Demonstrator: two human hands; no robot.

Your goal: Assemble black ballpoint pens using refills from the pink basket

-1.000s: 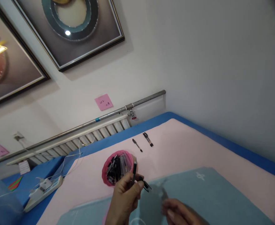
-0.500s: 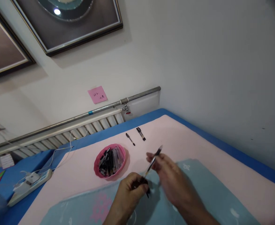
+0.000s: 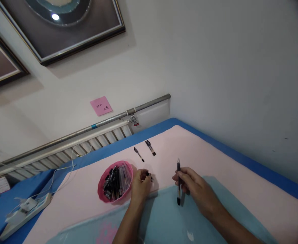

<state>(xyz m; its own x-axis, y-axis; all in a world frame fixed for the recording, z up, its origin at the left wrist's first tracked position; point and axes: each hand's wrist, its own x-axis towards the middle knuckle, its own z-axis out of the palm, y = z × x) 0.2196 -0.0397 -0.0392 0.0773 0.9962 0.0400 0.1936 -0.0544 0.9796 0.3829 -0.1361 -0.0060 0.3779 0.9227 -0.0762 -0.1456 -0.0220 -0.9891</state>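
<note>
My right hand (image 3: 192, 188) pinches a black pen (image 3: 178, 183) that stands nearly upright over the pink tabletop (image 3: 215, 159). My left hand (image 3: 141, 184) is closed round a small black piece, perhaps a pen cap (image 3: 149, 175), just right of a pink bowl (image 3: 102, 179) filled with several black pens. Two more pens (image 3: 139, 154) (image 3: 150, 147) lie on the table beyond the bowl.
A light blue cloth (image 3: 164, 220) covers the near part of the table. A white power strip (image 3: 24, 210) with cables lies at the left on the blue surface. A radiator and a metal pipe (image 3: 100, 123) run along the wall, under a pink sticky note (image 3: 101, 105).
My right hand took the pen from my left hand and carried it to the right, turning it upright. My left hand moved toward the bowl with the small black piece.
</note>
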